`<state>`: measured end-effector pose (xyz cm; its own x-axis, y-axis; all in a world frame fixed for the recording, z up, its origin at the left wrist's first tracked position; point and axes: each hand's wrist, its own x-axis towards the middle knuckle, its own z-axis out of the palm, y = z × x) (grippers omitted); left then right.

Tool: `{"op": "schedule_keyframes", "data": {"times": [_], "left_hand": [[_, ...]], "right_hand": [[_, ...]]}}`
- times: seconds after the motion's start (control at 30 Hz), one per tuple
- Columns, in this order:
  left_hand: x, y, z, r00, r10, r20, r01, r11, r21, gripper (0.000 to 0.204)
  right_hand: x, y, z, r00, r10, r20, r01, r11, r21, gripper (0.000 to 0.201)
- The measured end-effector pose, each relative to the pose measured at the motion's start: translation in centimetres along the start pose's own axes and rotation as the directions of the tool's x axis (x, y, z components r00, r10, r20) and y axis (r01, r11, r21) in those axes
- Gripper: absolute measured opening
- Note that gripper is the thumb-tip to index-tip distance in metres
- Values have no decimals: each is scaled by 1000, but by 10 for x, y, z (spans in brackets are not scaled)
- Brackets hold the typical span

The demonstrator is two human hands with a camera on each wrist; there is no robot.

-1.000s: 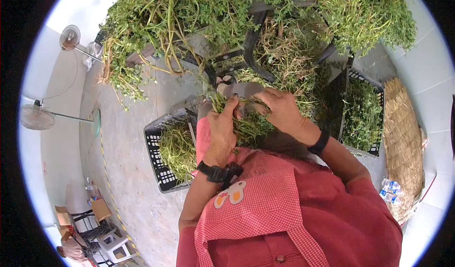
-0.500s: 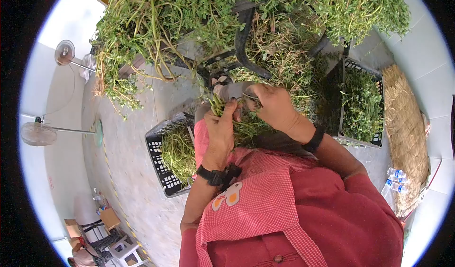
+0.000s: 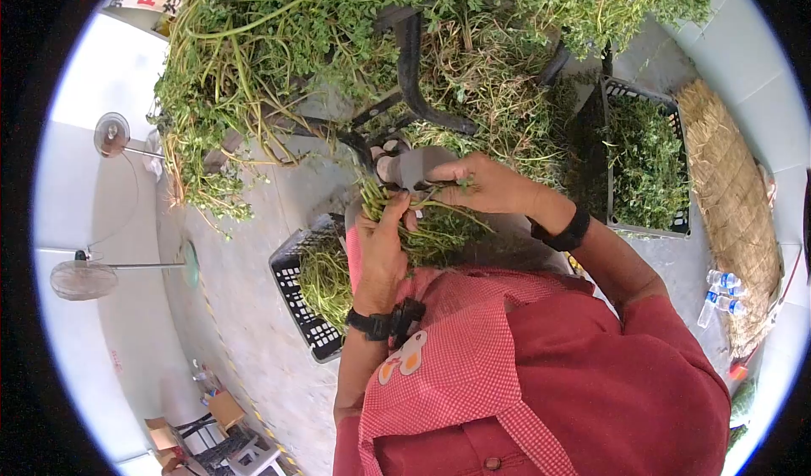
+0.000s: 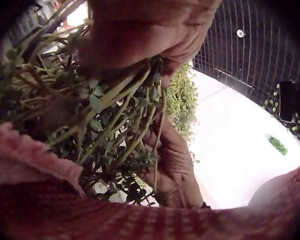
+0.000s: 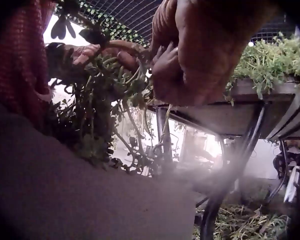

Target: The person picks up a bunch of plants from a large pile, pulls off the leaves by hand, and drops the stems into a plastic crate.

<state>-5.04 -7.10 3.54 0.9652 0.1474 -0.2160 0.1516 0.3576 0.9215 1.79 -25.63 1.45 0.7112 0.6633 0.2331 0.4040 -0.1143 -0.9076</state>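
Observation:
My left hand [image 3: 382,248] grips a bunch of leafy green stems [image 3: 443,229] over my lap, with pale stem ends poking out above the thumb. Beside it, my right hand [image 3: 494,190] pinches at a thin stem close to the left thumb. In the left wrist view, stems hang below the left hand [image 4: 155,32], and the right hand [image 4: 176,167] is just beyond them. The right wrist view shows curled fingers of the right hand [image 5: 205,55] next to the leaves; its fingertips are partly hidden.
Greens [image 3: 279,45] are heaped on a table ahead, with trimmings [image 3: 498,87] beneath it. A black crate [image 3: 291,294] of stems stands left, and another crate [image 3: 610,172] of leafy greens stands right. Further right are a straw roll [image 3: 731,214] and bottles [image 3: 722,290]. Fans [image 3: 84,280] stand left.
My right hand has shifted slightly down and its fingers reach more toward the left thumb. The left hand keeps its hold on the bunch. The head view has turned a little.

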Motion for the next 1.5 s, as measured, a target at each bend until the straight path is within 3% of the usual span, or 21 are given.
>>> {"op": "schedule_keyframes", "data": {"times": [0.07, 0.13, 0.2, 0.27, 0.37, 0.6, 0.7, 0.73, 0.8, 0.83, 0.87, 0.9, 0.93, 1.0, 1.03, 1.1, 1.17, 1.23, 1.4, 1.47, 1.5], "left_hand": [[-4, 3, 1, 1000, -11, -5, 11, 1000, 12, 8], [-12, 7, 8, 984, 159, -82, -115, 914, 388, 8], [-6, 2, 15, 991, 96, -89, -68, 957, 281, 11], [-11, 2, 20, 986, 134, -97, -74, 881, 467, 16], [-9, 1, 11, 946, 299, 124, -307, 709, 635, 20], [-19, -3, 23, 895, 379, 236, -420, 535, 733, 26], [-32, 10, 30, 877, 463, 129, -415, 595, 688, 24], [-33, 15, 29, 903, 418, 99, -391, 703, 594, 22], [-36, 17, 27, 921, 388, 20, -345, 794, 500, 19], [-33, 18, 33, 953, 288, -92, -231, 890, 393, 17], [-29, 20, 35, 965, 182, -191, -127, 956, 265, 15], [-26, 21, 30, 952, 198, -234, -127, 950, 285, 15], [-22, 21, 25, 982, 29, -187, -19, 998, 56, 13], [-10, 21, 21, 989, -96, -111, 74, 980, -187, 11], [-7, 20, 18, 993, -96, -64, 78, 968, -237, 11], [-6, 21, 11, 992, -128, 17, 126, 935, -331, 11], [-5, 20, 6, 991, -135, 14, 132, 929, -345, 12], [-8, 23, 10, 990, -141, -11, 129, 934, -333, 14], [-9, 21, -5, 963, -234, 133, 268, 866, -421, 22], [-8, 21, -1, 956, -228, 187, 292, 826, -483, 18], [-8, 21, -1, 960, -220, 175, 278, 838, -469, 18]], "right_hand": [[0, -4, 1, 999, 22, 31, -23, 1000, 18, 27], [-4, -6, 4, 997, 71, 37, -72, 997, 11, 27], [-9, -6, 15, 978, -100, -186, 19, 919, -394, 25], [-8, -19, 8, 995, 81, -51, -95, 894, -438, 50], [-5, -21, 12, 991, 68, -119, -115, 879, -463, 51], [-21, -2, 11, 969, -43, -243, -70, 896, -438, 45], [-32, 61, -22, 762, 477, -437, -641, 648, -411, 25], [-57, 123, -35, 792, 283, -542, -594, 564, -574, 21], [-110, 128, -95, 600, 408, -688, -799, 349, -490, 28], [-143, 166, -123, 710, 301, -636, -693, 138, -708, 38], [-168, 183, -149, 518, 328, -790, -834, -14, -552, 51], [-215, 278, -188, 610, 48, -791, -791, -34, -611, 67], [-210, 174, -184, 461, 136, -877, -886, 9, -464, 72], [-214, 145, -204, 394, 211, -895, -889, -160, -429, 65], [-200, 136, -211, 416, 211, -885, -881, -147, -449, 65], [-176, 127, -215, 446, 516, -731, -881, 395, -259, 47], [-140, 119, -184, 685, 445, -577, -478, 872, 104, 35], [-84, 71, -134, 837, 332, -435, -222, 932, 286, 30], [-14, -9, -59, 986, 165, 13, -164, 967, 196, 28], [-8, -2, -36, 983, 27, 181, -152, 677, 720, 34], [-7, 2, -32, 981, 28, 190, -157, 681, 715, 34]]}}
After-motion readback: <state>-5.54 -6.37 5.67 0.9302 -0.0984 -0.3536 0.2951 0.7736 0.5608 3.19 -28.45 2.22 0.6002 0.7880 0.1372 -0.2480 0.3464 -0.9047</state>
